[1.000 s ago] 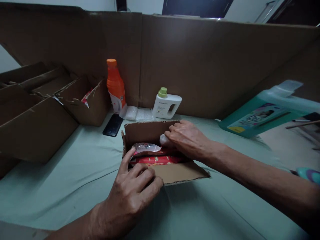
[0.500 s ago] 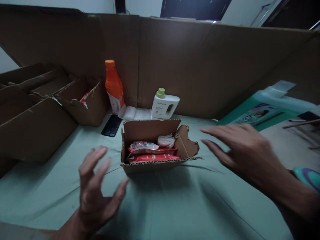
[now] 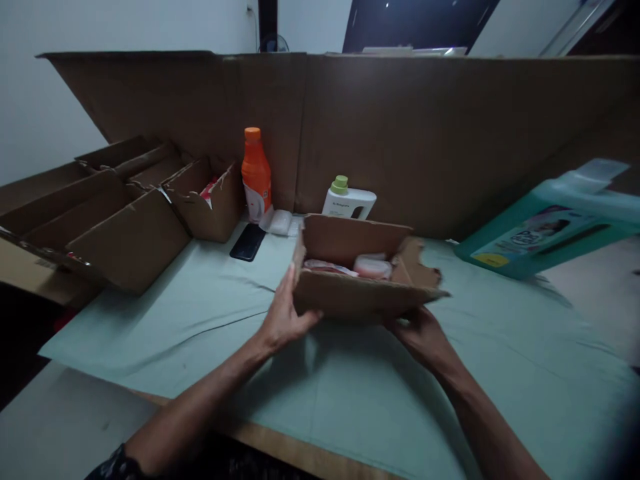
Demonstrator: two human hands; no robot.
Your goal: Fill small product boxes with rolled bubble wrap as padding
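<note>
- Left hand (image 3: pixel 283 319): reaching up from the near edge and pressing flat against the left end of the box (image 3: pixel 350 293), fingers extended along the cardboard wall, thumb tucked under the lower corner.
- Right hand (image 3: pixel 419 333): supporting the box from below at its right end; the fingers are going under the cardboard and are hidden there, so only the back of the hand and wrist are showing.
- Box: a small open cardboard carton, being held between both hands just above the cloth (image 3: pixel 210 320), its torn right flap (image 3: pixel 420 270) hanging outward.
- Contents: a red packet (image 3: pixel 327 267) lying toward the left inside, and a pale wrapped item (image 3: pixel 373 267) sitting beside it toward the right; both are only partly showing over the front wall.
- Cloth: a pale green sheet covering the table (image 3: pixel 60 427), whose bare surface is showing at the near left.
- Phone (image 3: pixel 248 242): lying flat and dark on the cloth, beyond the box to the left.
- Bubble wrap (image 3: pixel 281 222): lying between the phone and the white bottle (image 3: pixel 349 201).
- Orange bottle (image 3: pixel 256 175): standing upright just left of the wrap; the white bottle, green-capped, is standing right behind the box.
- Empty cartons (image 3: pixel 125 213): sitting open at far left.
- Teal jug (image 3: pixel 545 227): lying tilted at far right.
- Cardboard screen (image 3: pixel 400 133): standing behind everything.
</note>
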